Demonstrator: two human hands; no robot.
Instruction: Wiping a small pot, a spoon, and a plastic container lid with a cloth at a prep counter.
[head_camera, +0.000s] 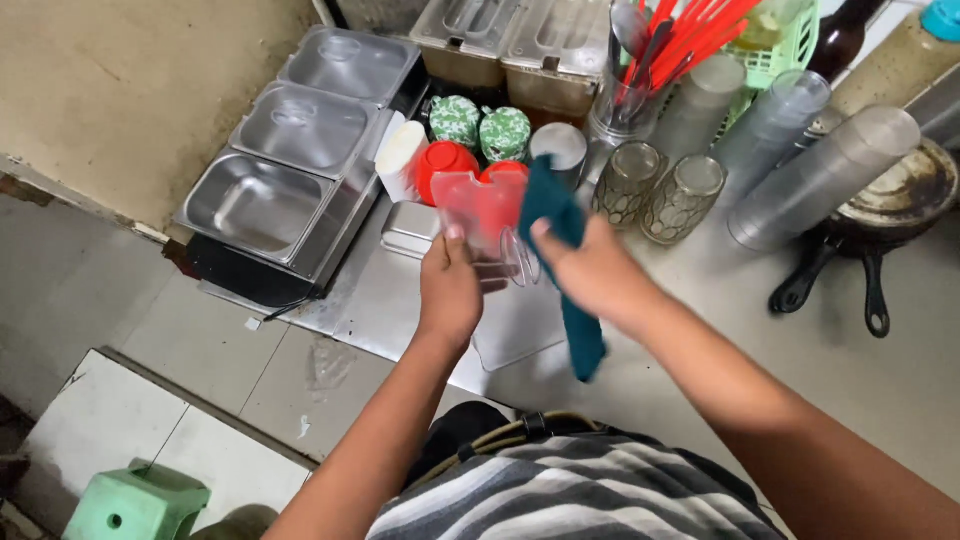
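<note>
No packages, labels, signs or screens (none visible).

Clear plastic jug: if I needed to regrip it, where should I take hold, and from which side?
Probably the clear plastic jug by its body wall from the left, where the left hand grips now; the right hand with the teal cloth occupies the right side.

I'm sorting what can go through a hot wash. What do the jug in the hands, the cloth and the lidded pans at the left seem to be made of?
The jug looks like clear, glossy plastic: red lids show through its wall. The cloth seems a soft teal fabric, hanging limp from the right hand. The lidded pans look like brushed stainless steel, grey with dull reflections. The left hand grips the jug.
</note>
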